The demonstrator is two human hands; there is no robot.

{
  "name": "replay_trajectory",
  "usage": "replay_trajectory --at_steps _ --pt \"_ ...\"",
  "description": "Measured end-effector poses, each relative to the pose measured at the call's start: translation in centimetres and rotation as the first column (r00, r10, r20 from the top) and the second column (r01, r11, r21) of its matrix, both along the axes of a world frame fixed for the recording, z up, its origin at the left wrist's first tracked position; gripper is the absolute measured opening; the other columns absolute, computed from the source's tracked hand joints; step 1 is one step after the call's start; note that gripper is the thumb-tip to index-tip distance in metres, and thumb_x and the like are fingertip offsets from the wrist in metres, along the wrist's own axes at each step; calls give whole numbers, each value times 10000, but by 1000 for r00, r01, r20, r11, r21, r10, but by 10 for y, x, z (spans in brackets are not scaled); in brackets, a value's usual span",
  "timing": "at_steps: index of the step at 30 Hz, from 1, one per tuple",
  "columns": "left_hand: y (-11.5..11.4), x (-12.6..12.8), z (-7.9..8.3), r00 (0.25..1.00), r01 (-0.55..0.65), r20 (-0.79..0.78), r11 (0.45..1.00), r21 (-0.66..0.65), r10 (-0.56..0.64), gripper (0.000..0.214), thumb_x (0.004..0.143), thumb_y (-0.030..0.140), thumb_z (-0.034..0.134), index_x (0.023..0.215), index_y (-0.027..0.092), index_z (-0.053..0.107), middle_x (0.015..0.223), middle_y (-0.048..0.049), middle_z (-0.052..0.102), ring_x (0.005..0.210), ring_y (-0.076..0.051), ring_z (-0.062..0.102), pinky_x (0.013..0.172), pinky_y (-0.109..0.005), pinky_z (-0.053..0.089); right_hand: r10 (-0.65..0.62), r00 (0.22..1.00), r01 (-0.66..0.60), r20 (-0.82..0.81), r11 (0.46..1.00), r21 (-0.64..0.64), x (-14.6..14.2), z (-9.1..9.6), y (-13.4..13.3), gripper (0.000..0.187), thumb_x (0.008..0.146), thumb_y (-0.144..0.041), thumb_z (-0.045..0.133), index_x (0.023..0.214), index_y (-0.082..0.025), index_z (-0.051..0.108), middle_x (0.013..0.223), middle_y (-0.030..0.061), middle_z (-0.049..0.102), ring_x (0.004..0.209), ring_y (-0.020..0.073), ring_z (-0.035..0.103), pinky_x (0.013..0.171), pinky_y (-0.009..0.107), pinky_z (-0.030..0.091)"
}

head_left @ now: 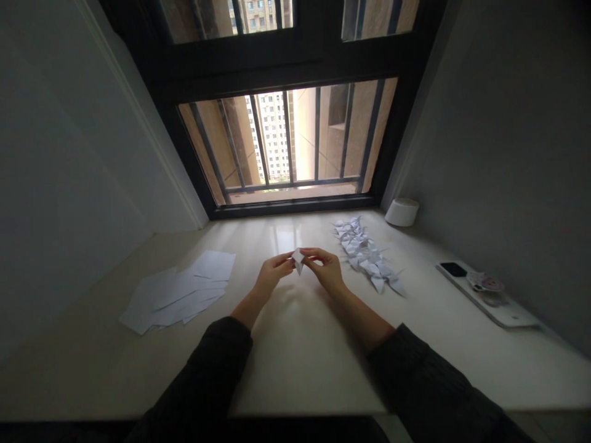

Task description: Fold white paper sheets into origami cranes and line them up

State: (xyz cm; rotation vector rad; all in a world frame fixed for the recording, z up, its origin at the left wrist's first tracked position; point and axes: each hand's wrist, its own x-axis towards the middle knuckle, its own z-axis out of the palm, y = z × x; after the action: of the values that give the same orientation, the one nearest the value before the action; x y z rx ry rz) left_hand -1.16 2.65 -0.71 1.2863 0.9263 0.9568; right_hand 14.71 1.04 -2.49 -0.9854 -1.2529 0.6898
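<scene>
A small folded piece of white paper (298, 259) is held above the pale table (295, 351) between both hands. My left hand (273, 272) pinches its left side with thumb and fingers closed. My right hand (324, 266) pinches its right side the same way. Both arms wear dark sleeves. To the right of my right hand lies a row of several finished folded white paper figures (368, 255). Left of my left hand lies a spread of several flat white sheets (180, 295).
A white round container (401, 211) stands at the back right corner near the window (289, 141). A white phone (487, 293) with a sticker and a dark camera patch lies by the right wall. Walls close in the table on both sides.
</scene>
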Motion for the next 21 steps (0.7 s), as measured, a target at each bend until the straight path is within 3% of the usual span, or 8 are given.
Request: replay_trajectory --at_steps 8,13,17,21 --pt "-2 1 3 995 -71 71 997 -12 72 477 640 420 728 1035 158 682 982 -112 691 879 -214 629 804 -350 478 -3 1000 2 27 999 40 2 1 0 132 687 -339 686 752 -224 674 1051 65 625 969 211 595 773 352 503" --pt "-3 2 2 993 -94 71 995 -14 95 440 640 407 725 1000 156 697 973 -110 694 863 -211 631 798 -358 481 92 993 -96 78 994 48 3 1 0 220 741 -339 646 946 -276 693 1191 68 565 1078 219 548 862 376 480" --pt "-4 3 3 990 -102 98 995 -10 103 419 638 390 727 989 163 702 971 -101 696 853 -204 632 809 -363 481 140 984 -145 111 989 37 4 -3 3 215 760 -337 630 960 -301 700 1171 54 598 1101 230 540 930 423 443" --pt "-4 3 3 987 -116 112 993 -9 116 411 634 374 730 982 156 705 970 -103 696 850 -202 632 806 -362 483 178 979 -180 97 984 8 5 -6 5 218 775 -329 611 975 -305 694 1176 50 597 1102 226 541 899 408 464"
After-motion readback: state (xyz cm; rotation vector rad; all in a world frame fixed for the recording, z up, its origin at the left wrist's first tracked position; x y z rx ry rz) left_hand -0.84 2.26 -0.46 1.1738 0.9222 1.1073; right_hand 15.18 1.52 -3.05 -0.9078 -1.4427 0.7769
